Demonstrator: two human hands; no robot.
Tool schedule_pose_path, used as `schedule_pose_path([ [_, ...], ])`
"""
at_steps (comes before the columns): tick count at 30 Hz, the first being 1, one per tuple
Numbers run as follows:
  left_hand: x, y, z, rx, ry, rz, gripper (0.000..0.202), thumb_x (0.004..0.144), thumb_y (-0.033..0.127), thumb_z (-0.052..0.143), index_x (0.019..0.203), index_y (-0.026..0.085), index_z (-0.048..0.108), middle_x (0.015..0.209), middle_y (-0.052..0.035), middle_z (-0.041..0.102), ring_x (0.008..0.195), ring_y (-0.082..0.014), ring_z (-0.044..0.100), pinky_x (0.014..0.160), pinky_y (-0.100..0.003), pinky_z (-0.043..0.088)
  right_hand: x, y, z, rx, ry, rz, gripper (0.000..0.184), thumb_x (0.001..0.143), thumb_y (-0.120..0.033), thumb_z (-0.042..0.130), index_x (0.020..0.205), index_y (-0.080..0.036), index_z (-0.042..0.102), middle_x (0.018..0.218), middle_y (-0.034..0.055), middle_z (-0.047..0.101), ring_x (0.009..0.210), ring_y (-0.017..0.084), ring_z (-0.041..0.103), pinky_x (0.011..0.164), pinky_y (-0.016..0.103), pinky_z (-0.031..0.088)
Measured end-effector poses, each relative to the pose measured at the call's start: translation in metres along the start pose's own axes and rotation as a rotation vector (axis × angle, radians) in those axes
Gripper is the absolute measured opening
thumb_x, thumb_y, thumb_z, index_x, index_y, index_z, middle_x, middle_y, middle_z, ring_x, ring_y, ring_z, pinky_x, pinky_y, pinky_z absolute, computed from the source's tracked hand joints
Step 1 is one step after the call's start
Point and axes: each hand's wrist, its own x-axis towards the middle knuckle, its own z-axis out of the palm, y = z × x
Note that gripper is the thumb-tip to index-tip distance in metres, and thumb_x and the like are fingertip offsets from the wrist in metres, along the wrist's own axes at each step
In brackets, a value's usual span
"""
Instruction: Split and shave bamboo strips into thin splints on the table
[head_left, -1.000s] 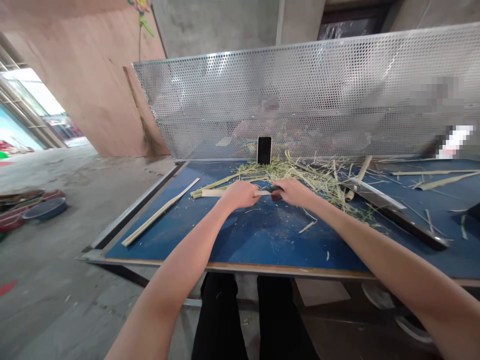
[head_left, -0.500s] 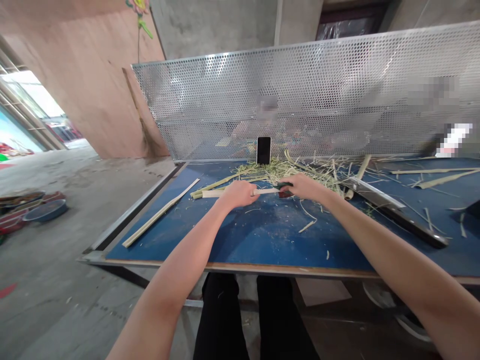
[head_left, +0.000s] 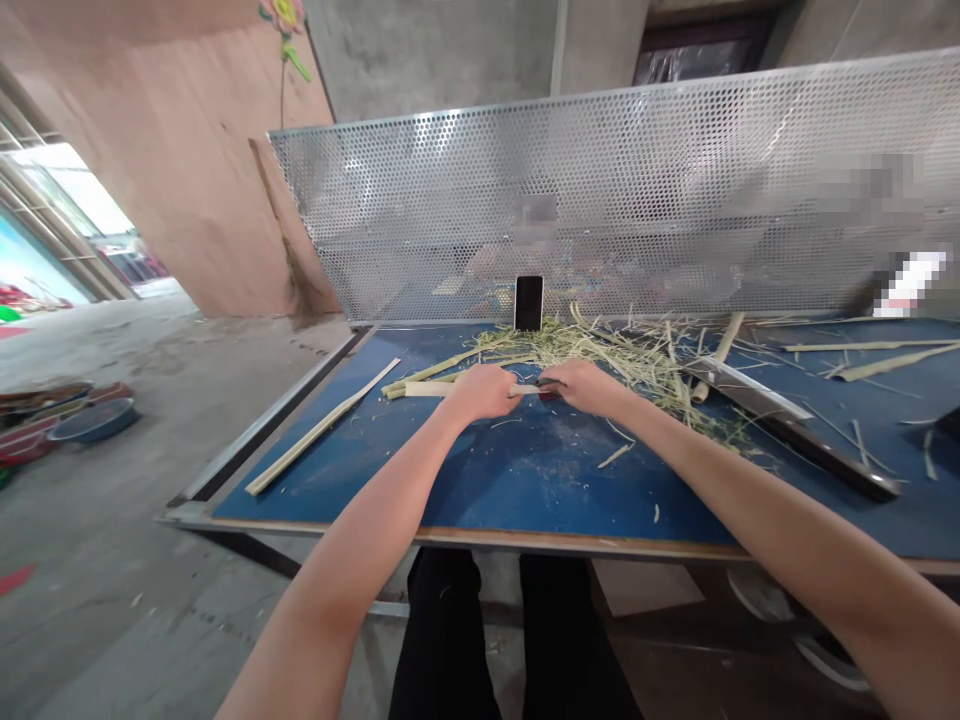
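Observation:
My left hand (head_left: 486,391) is closed around a pale, flat plant-stalk strip (head_left: 426,389), which sticks out on both sides of the fist. Close to its right, my right hand (head_left: 589,386) is closed on a small dark-handled tool (head_left: 551,385) with a reddish part underneath. The tool meets the strip's right end; its blade is hidden, so its exact kind does not show. Behind both hands lies a heap of thin green and yellowish shavings (head_left: 592,345). More uncut stalks (head_left: 442,371) lie just beyond my left hand.
A large cleaver (head_left: 787,420) lies on the blue table (head_left: 465,490) at right, near split stalks (head_left: 877,346). A single long strip (head_left: 322,428) rests at left. A phone (head_left: 529,303) stands against the perforated metal screen (head_left: 420,220).
My right hand has moved left with the dark tool, closer to my left hand, so less of the strip shows between them. My left hand has hardly moved.

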Motion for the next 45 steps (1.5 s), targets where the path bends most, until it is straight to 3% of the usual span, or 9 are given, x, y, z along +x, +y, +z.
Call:
schedule_pose_path([
  [9,0.005,-0.012,0.008,-0.035,0.014,-0.026,0.045,0.104,0.051,0.053,0.105,0.016,0.081,0.091,-0.0158,0.079,0.087,-0.0302,0.075,0.075,-0.035,0.051,-0.009,0.04,-0.013,0.001,0.017,0.178,0.025,0.104,-0.027,0.056,0.107,-0.028,0.081,0.099,0.0052,0.082,0.084,0.025,0.071,0.076,0.036,0.05],
  [13,0.007,-0.017,0.011,-0.08,0.01,-0.086,0.045,0.105,0.051,0.05,0.097,0.018,0.079,0.09,-0.014,0.079,0.086,-0.0285,0.075,0.071,-0.033,0.049,-0.016,0.045,-0.022,-0.053,0.334,0.275,0.033,0.11,-0.035,0.05,0.118,-0.023,0.08,0.11,0.0126,0.081,0.101,0.033,0.073,0.09,0.046,0.054],
  [16,0.007,-0.014,0.012,-0.128,0.02,-0.107,0.043,0.104,0.051,0.05,0.093,0.019,0.077,0.089,-0.0139,0.078,0.085,-0.0287,0.074,0.07,-0.034,0.05,-0.017,0.022,-0.025,-0.048,0.578,0.219,0.039,0.113,-0.037,0.046,0.138,-0.024,0.073,0.126,0.0142,0.078,0.121,0.036,0.069,0.107,0.054,0.05],
  [18,0.006,-0.011,0.012,-0.16,0.041,-0.103,0.045,0.105,0.051,0.048,0.092,0.019,0.077,0.087,-0.014,0.078,0.084,-0.0287,0.074,0.07,-0.034,0.051,-0.014,0.001,-0.023,-0.05,0.627,0.149,0.042,0.113,-0.032,0.046,0.148,-0.026,0.067,0.136,0.0133,0.076,0.131,0.036,0.066,0.114,0.059,0.047],
  [21,0.005,-0.006,0.011,-0.202,0.072,-0.107,0.044,0.104,0.051,0.051,0.092,0.018,0.078,0.086,-0.0136,0.078,0.085,-0.0291,0.076,0.073,-0.034,0.052,-0.006,-0.028,-0.013,-0.049,0.482,-0.043,0.046,0.11,-0.027,0.054,0.156,-0.028,0.062,0.15,0.0112,0.07,0.142,0.035,0.061,0.12,0.058,0.045],
  [25,0.005,-0.006,0.008,-0.161,0.07,-0.103,0.025,0.097,0.033,0.061,0.095,0.017,0.081,0.093,-0.0175,0.081,0.092,-0.032,0.079,0.078,-0.035,0.055,0.003,-0.043,0.007,-0.042,0.232,-0.244,0.047,0.108,-0.042,0.063,0.152,-0.025,0.067,0.159,0.0129,0.063,0.146,0.034,0.06,0.122,0.058,0.048],
  [30,0.004,-0.007,0.008,-0.116,0.063,-0.1,0.024,0.094,0.026,0.061,0.098,0.017,0.084,0.098,-0.0193,0.082,0.097,-0.0345,0.08,0.084,-0.038,0.057,0.004,-0.035,0.019,-0.041,0.289,-0.22,0.036,0.113,-0.037,0.055,0.137,-0.021,0.077,0.152,0.0148,0.069,0.142,0.033,0.064,0.12,0.058,0.052],
  [36,0.005,-0.006,0.009,-0.139,0.1,-0.093,0.024,0.093,0.022,0.064,0.106,0.018,0.083,0.101,-0.0173,0.082,0.1,-0.0331,0.08,0.086,-0.037,0.058,0.005,-0.032,0.013,-0.064,0.313,-0.224,0.043,0.11,-0.033,0.061,0.151,-0.022,0.065,0.146,0.015,0.072,0.135,0.033,0.069,0.114,0.056,0.056],
  [45,0.005,0.0,0.003,-0.155,0.101,-0.073,0.028,0.099,0.022,0.059,0.115,0.016,0.081,0.102,-0.018,0.081,0.101,-0.0332,0.078,0.088,-0.039,0.058,0.006,-0.011,0.012,-0.155,0.365,-0.288,0.035,0.11,-0.018,0.054,0.135,-0.018,0.077,0.119,0.0134,0.083,0.109,0.029,0.077,0.099,0.049,0.06],
])
